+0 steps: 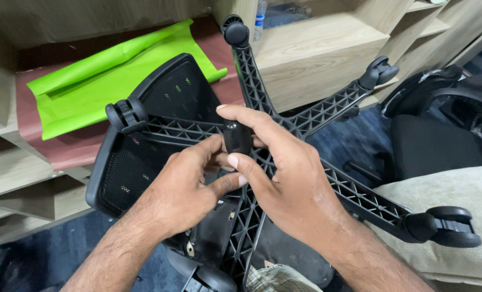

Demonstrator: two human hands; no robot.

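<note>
An upturned black five-armed chair base (311, 116) bears castors; a short black cylinder (236, 136) stands at its hub.

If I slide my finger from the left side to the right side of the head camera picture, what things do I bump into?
Green paper sheet → black mesh chair back → left hand → black cylinder at the hub → right hand → black chair seat → right-most caster wheel.

Chair base (306, 116) upside down, ctr of view, hub under both hands. Left hand (184, 186) at 7 o'clock of hub, right hand (276, 173) at 4, touching. Spokes w/ casters: 12 (235, 31), 2 (379, 70), 4 (449, 226), 10 (126, 114). Mesh panel (143, 157) beneath base, at 9. Paper sheet (89, 89) behind, 11. Cushion (457, 211) at 4. Second chair (441, 135) at 3.
</note>
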